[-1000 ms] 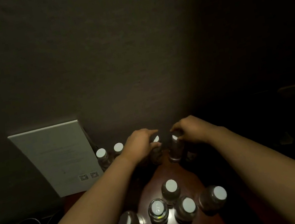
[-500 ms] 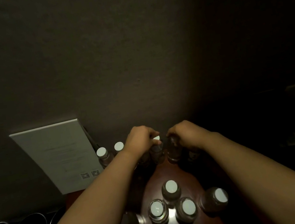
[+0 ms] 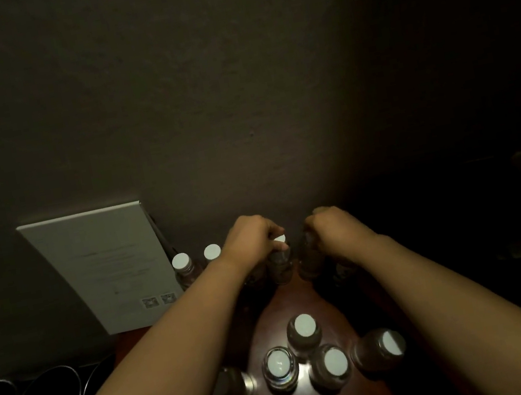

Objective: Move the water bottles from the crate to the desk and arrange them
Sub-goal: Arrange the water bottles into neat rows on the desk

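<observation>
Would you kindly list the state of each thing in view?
Left hand: closed on a white-capped clear bottle, upright.
Right hand: closed on a second clear bottle, upright.
Five near bottles: capped, standing.
Two bottles by the white card: capped, upright.
White card: leaning.

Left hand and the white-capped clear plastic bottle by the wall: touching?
Touching. The head view shows the left hand closed over the white-capped clear plastic bottle, fingers wrapping its cap.

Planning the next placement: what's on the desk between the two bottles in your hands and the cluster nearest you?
Nothing. In the head view, bare wood desk runs from the held bottles to the near cluster.
</observation>
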